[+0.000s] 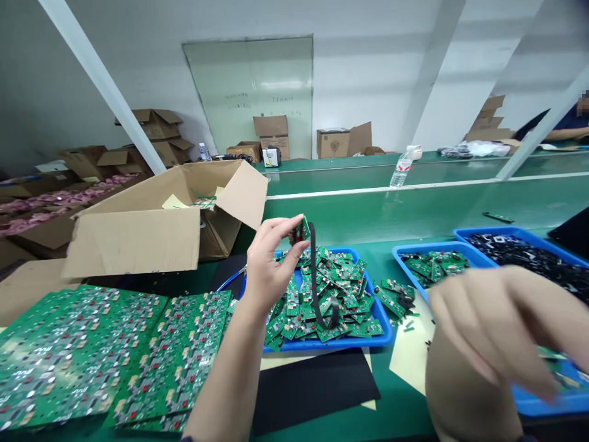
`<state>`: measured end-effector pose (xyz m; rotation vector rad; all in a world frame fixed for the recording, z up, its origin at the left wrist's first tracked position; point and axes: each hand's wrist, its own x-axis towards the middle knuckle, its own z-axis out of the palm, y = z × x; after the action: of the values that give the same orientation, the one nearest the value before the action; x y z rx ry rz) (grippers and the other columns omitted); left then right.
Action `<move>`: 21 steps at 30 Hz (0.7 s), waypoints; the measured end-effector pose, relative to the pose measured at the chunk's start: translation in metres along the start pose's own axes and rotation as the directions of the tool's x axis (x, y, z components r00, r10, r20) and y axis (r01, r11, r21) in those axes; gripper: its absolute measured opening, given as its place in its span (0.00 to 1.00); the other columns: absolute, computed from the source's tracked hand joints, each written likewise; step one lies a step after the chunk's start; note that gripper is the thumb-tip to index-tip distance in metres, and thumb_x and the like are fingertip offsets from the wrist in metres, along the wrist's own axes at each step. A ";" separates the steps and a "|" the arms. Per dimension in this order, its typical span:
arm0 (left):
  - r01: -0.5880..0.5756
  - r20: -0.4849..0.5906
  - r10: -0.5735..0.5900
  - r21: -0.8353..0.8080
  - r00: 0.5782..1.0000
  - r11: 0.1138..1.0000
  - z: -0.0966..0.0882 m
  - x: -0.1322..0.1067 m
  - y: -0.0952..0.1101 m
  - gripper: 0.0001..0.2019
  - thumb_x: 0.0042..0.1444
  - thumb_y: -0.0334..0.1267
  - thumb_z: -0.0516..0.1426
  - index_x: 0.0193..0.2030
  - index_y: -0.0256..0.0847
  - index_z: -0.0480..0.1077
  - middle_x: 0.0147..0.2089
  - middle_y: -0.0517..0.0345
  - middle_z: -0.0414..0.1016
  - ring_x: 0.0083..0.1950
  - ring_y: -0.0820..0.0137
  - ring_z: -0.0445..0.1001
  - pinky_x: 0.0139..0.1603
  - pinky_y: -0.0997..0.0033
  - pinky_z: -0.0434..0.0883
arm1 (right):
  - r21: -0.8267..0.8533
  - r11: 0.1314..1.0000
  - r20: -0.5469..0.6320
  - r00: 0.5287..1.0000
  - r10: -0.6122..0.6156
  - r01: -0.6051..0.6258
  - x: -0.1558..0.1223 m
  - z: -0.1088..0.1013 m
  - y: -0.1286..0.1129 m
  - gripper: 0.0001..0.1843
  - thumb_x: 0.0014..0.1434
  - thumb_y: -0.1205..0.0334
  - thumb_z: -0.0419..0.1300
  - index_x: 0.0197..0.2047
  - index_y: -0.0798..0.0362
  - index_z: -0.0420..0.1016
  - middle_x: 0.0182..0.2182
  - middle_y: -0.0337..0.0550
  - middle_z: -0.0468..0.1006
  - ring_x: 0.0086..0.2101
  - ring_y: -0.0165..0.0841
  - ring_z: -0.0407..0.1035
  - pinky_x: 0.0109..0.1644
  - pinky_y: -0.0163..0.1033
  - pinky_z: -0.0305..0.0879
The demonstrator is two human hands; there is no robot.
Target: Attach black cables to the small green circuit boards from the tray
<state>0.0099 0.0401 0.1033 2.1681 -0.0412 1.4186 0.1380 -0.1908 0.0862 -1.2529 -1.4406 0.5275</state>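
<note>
The right hand (pixel 488 331) is blurred and close to the camera, so its grip cannot be told; its fingers spread over the near right corner of a blue tray (pixel 543 402) that the picture's edge cuts off. The left hand (pixel 269 261) is raised above the bench (pixel 405 215), its grip pinched narrow on a small green circuit board (pixel 301 230) held between thumb and fingertips, which hide most of it. From that board a black strap (pixel 314 270) hangs, its long axis nearly straight up and down, its lower end curling onto the heap of small boards in the middle blue tray (pixel 384 334).

Left of that tray lie large green board panels (pixel 92 350), flat and side by side, reaching to the picture's lower edge. Behind them an open cardboard box (pixel 138 236) tilts toward the viewer. To the right, two further blue trays (pixel 464 236) hold boards and dark parts too small to make out. A black mat (pixel 313 387) lies at the near edge. Beyond the trays the green surface runs bare to a water bottle (pixel 401 167).
</note>
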 end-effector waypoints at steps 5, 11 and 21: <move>-0.145 0.084 0.141 0.050 0.987 0.988 0.008 -0.001 0.014 0.17 0.59 0.30 0.59 0.55 0.43 0.70 0.45 0.53 0.72 0.45 0.69 0.73 0.48 0.68 0.75 | 0.063 0.994 -0.096 0.990 0.099 -0.094 0.049 0.008 -0.004 0.16 0.60 0.49 0.59 0.40 0.55 0.74 0.25 0.41 0.73 0.26 0.30 0.68 0.29 0.35 0.68; -0.272 0.117 0.257 0.143 0.959 0.952 0.014 -0.002 0.015 0.17 0.60 0.29 0.58 0.55 0.44 0.68 0.47 0.52 0.72 0.48 0.67 0.73 0.48 0.65 0.75 | 0.181 0.974 -0.134 0.977 0.164 -0.138 0.067 0.022 -0.006 0.18 0.59 0.49 0.61 0.28 0.55 0.71 0.21 0.39 0.71 0.23 0.27 0.66 0.28 0.32 0.65; -0.397 0.221 0.359 0.162 0.907 0.903 0.020 -0.006 0.014 0.13 0.61 0.27 0.56 0.52 0.39 0.69 0.48 0.47 0.71 0.49 0.65 0.72 0.47 0.63 0.75 | 0.338 0.941 -0.195 0.978 0.072 -0.002 0.061 0.012 0.009 0.16 0.63 0.53 0.58 0.29 0.55 0.74 0.18 0.38 0.71 0.20 0.29 0.65 0.24 0.34 0.63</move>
<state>0.0193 0.0177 0.0979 2.5637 -0.4288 1.4704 0.1405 -0.1301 0.1009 -1.0286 -1.1017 0.6225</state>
